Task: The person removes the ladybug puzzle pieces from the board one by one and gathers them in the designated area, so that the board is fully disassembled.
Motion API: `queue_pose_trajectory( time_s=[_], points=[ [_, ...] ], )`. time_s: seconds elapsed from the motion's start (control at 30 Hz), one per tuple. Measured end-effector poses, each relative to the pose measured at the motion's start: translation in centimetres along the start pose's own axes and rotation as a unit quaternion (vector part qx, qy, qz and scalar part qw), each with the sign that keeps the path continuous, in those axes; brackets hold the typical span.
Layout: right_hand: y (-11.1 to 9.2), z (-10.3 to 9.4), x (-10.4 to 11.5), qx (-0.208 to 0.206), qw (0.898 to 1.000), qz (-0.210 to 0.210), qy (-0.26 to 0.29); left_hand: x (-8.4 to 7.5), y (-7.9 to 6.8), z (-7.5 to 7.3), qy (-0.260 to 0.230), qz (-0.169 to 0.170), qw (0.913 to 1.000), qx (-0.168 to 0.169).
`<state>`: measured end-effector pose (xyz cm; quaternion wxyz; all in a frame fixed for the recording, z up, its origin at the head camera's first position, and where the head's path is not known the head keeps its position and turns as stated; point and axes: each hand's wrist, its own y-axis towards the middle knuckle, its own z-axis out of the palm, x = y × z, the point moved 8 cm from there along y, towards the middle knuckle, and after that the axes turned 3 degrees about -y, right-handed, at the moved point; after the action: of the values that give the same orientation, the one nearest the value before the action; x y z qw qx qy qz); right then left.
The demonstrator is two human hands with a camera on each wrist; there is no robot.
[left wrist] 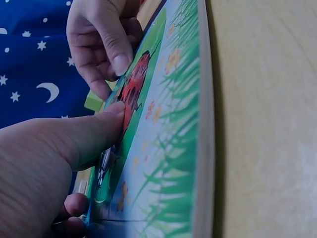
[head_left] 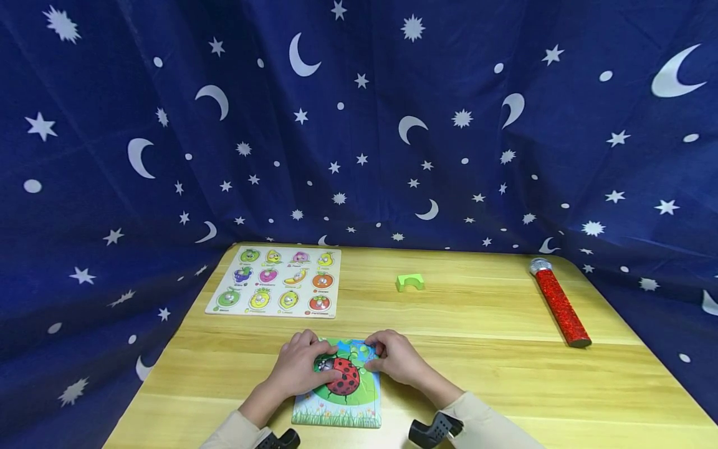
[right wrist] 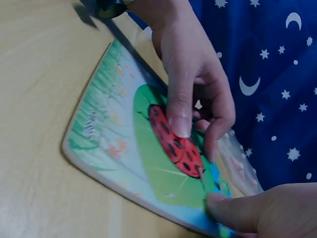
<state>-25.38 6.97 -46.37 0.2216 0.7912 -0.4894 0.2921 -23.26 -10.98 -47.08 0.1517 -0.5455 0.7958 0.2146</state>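
Note:
A square jigsaw puzzle with a red ladybug on green (head_left: 336, 415) lies near the front of the table. My left hand (head_left: 300, 368) lies over its upper left part, thumb (left wrist: 111, 121) on the ladybug and the other fingers bent at the far left edge. At the upper right corner my right hand (head_left: 395, 358) pinches a blue-and-green puzzle piece (head_left: 367, 350) between thumb and forefinger; the fingers partly hide it. In the right wrist view the right thumb (right wrist: 233, 208) touches the puzzle beside the ladybug.
A white fruit peg board (head_left: 291, 275) lies at the back left of the wooden table (head_left: 482, 312). A green arch block (head_left: 411, 282) stands behind the puzzle. On the right lies a red glittery toy microphone (head_left: 561, 305). A blue star-and-moon curtain (head_left: 381, 125) surrounds the table.

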Motion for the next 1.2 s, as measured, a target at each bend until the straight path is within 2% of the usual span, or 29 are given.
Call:
queue_pose_trajectory(
  time_s=[0.27, 0.53, 0.73, 0.93, 1.07, 1.2],
  points=[
    [0.1, -0.2, 0.1, -0.023, 1.0, -0.011, 0.0, 0.1, 0.0, 0.1, 0.002, 0.0, 1.0, 0.001],
    [0.0, 0.1, -0.4, 0.014, 0.996, 0.01, 0.084, 0.0, 0.0, 0.0, -0.004, -0.003, 1.0, 0.002],
    [-0.1, 0.1, -0.5, 0.022, 0.994, 0.012, 0.104, 0.0, 0.0, 0.1, -0.005, -0.005, 1.0, 0.006],
    [-0.3, -0.1, -0.9, 0.014, 0.993, 0.021, 0.113, 0.1, 0.0, 0.3, -0.007, -0.007, 0.9999, 0.006],
    [-1.0, -1.6, -1.9, 0.006, 0.991, 0.036, 0.127, 0.2, -0.1, 0.3, -0.007, -0.004, 0.9999, 0.007],
    [-2.7, -4.9, -4.5, -0.019, 0.99, 0.065, 0.124, 0.2, -0.1, 0.1, -0.008, 0.003, 1.0, 0.002]
  ],
)
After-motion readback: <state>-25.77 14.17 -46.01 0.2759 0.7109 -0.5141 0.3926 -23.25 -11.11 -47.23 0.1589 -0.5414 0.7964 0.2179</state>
